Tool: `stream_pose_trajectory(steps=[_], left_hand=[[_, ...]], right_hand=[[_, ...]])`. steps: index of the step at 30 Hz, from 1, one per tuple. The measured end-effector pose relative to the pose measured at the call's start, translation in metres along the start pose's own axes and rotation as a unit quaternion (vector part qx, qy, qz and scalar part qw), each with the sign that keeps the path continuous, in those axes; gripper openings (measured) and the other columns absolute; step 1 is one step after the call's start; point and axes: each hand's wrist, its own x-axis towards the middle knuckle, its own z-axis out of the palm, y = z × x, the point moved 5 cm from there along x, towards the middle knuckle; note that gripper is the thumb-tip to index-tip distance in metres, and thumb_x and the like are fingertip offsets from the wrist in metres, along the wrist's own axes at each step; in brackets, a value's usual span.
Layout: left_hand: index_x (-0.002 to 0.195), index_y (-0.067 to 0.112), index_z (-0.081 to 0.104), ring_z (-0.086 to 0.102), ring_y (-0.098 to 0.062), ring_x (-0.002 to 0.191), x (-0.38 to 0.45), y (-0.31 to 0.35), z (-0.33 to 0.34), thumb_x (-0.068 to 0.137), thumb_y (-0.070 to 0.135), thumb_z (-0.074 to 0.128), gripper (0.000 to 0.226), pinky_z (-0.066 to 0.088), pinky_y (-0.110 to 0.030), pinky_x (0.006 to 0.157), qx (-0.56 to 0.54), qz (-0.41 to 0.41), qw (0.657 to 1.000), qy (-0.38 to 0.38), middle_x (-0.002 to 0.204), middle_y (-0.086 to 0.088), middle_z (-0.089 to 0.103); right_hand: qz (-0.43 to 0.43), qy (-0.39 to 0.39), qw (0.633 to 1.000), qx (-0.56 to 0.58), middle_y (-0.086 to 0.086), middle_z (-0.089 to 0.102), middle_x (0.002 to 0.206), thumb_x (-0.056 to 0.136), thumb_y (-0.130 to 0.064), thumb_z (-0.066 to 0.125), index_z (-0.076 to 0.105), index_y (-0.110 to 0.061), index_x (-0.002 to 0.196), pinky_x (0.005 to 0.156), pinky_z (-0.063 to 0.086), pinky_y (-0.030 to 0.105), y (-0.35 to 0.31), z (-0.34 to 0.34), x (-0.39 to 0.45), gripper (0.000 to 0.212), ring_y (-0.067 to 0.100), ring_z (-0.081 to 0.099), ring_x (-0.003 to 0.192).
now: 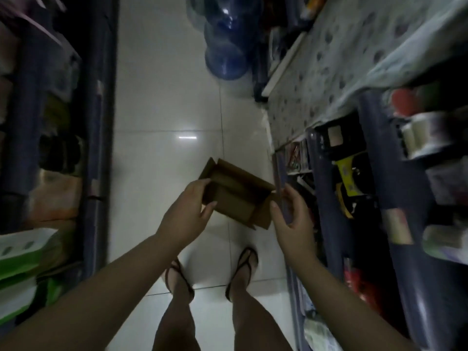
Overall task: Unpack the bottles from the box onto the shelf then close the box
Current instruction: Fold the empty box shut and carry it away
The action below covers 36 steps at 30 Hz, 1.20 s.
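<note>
A small brown cardboard box (234, 196) is held above the white tiled floor, its flaps open and its inside looking empty. My left hand (188, 211) grips the box's left wall, fingers over the rim and thumb underneath. My right hand (291, 214) is at the box's right flap, fingers spread, thumb touching the flap's edge. No bottles show inside the box. The shelf (374, 188) on the right holds several blurred goods, and I cannot tell which of them are bottles.
A dark blue shelf rack (93, 148) with packaged goods lines the left side. Large blue water jugs (225, 51) stand on the floor ahead. A patterned cloth surface (354, 59) lies at the upper right. My sandalled feet (212, 274) stand in the narrow aisle.
</note>
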Motion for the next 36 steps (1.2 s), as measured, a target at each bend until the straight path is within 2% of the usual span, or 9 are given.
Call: stream_pose_trajectory(steps=[6, 10, 15, 22, 26, 28, 31, 34, 36], left_hand=[[0.136, 0.009, 0.045, 0.059, -0.026, 0.109, 0.062, -0.108, 0.108, 0.091, 0.025, 0.059, 0.05, 0.047, -0.033, 0.091, 0.037, 0.004, 0.998, -0.054, 0.131, -0.012, 0.054], [0.137, 0.011, 0.043, 0.058, -0.026, 0.109, 0.103, -0.163, 0.154, 0.092, 0.023, 0.058, 0.049, 0.045, -0.031, 0.089, 0.051, 0.001, 0.998, -0.042, 0.132, -0.011, 0.052], [0.136, 0.01, 0.044, 0.047, -0.023, 0.12, 0.15, -0.197, 0.178, 0.093, 0.02, 0.055, 0.045, 0.033, -0.023, 0.093, 0.062, 0.044, 0.997, -0.001, 0.132, -0.011, 0.052], [0.141, 0.016, 0.037, 0.043, -0.024, 0.129, 0.196, -0.23, 0.207, 0.09, 0.029, 0.055, 0.056, 0.034, -0.028, 0.101, 0.095, 0.107, 0.99, 0.003, 0.14, -0.01, 0.046], [0.142, 0.016, 0.036, 0.04, -0.02, 0.132, 0.214, -0.238, 0.206, 0.086, 0.037, 0.053, 0.062, 0.031, -0.027, 0.105, 0.091, 0.146, 0.984, 0.037, 0.143, -0.008, 0.044], [0.143, 0.021, 0.033, 0.041, -0.014, 0.129, 0.221, -0.244, 0.203, 0.086, 0.036, 0.056, 0.063, 0.033, -0.027, 0.105, 0.06, 0.141, 0.987, 0.057, 0.144, -0.001, 0.041], [0.143, 0.027, 0.032, 0.045, -0.004, 0.118, 0.226, -0.255, 0.206, 0.088, 0.033, 0.057, 0.061, 0.042, -0.019, 0.093, -0.007, 0.11, 0.993, 0.051, 0.135, 0.015, 0.039], [0.139, 0.032, 0.037, 0.053, 0.008, 0.096, 0.22, -0.271, 0.209, 0.092, 0.028, 0.053, 0.049, 0.042, -0.005, 0.071, -0.051, 0.079, 0.994, 0.048, 0.114, 0.031, 0.048], [0.136, 0.033, 0.04, 0.052, 0.013, 0.089, 0.212, -0.279, 0.205, 0.094, 0.023, 0.051, 0.044, 0.041, -0.003, 0.065, -0.047, 0.069, 0.994, 0.069, 0.105, 0.029, 0.052]], right_hand=[[0.068, 0.019, 0.997, -0.037, -0.004, 0.043, 0.136, 0.095, -0.017, 0.055, 0.039, -0.018, 0.141, 0.081, 0.035, -0.005, 0.158, 0.051, 0.053, 0.049, 0.006, 0.041, 0.123], [0.068, 0.05, 0.994, -0.066, -0.014, 0.04, 0.135, 0.093, -0.026, 0.057, 0.037, -0.028, 0.141, 0.107, 0.038, 0.031, 0.246, 0.065, 0.088, 0.052, 0.007, 0.04, 0.129], [0.051, 0.098, 0.989, -0.099, -0.011, 0.04, 0.141, 0.093, -0.029, 0.058, 0.035, -0.032, 0.141, 0.108, 0.039, 0.042, 0.31, 0.06, 0.123, 0.054, 0.009, 0.039, 0.131], [0.006, 0.175, 0.982, -0.071, -0.01, 0.043, 0.141, 0.09, -0.022, 0.061, 0.039, -0.027, 0.14, 0.104, 0.037, 0.027, 0.347, 0.061, 0.147, 0.055, 0.003, 0.041, 0.128], [-0.031, 0.227, 0.972, -0.042, -0.008, 0.049, 0.132, 0.087, -0.015, 0.063, 0.046, -0.025, 0.134, 0.084, 0.037, -0.003, 0.357, 0.061, 0.161, 0.051, -0.026, 0.044, 0.105], [-0.047, 0.246, 0.968, -0.015, -0.006, 0.052, 0.128, 0.086, -0.012, 0.063, 0.048, -0.021, 0.134, 0.075, 0.037, -0.007, 0.362, 0.063, 0.168, 0.051, -0.03, 0.046, 0.098], [-0.065, 0.243, 0.968, 0.011, -0.004, 0.057, 0.125, 0.087, -0.01, 0.062, 0.052, -0.025, 0.13, 0.073, 0.04, -0.005, 0.368, 0.073, 0.181, 0.046, -0.019, 0.053, 0.102], [-0.063, 0.216, 0.974, 0.036, -0.006, 0.06, 0.121, 0.088, -0.018, 0.061, 0.054, -0.043, 0.116, 0.075, 0.044, -0.001, 0.377, 0.09, 0.193, 0.038, 0.001, 0.057, 0.111], [-0.046, 0.196, 0.978, 0.052, -0.015, 0.061, 0.114, 0.089, -0.023, 0.061, 0.053, -0.048, 0.11, 0.075, 0.049, 0.005, 0.38, 0.1, 0.196, 0.033, 0.0, 0.058, 0.108]])
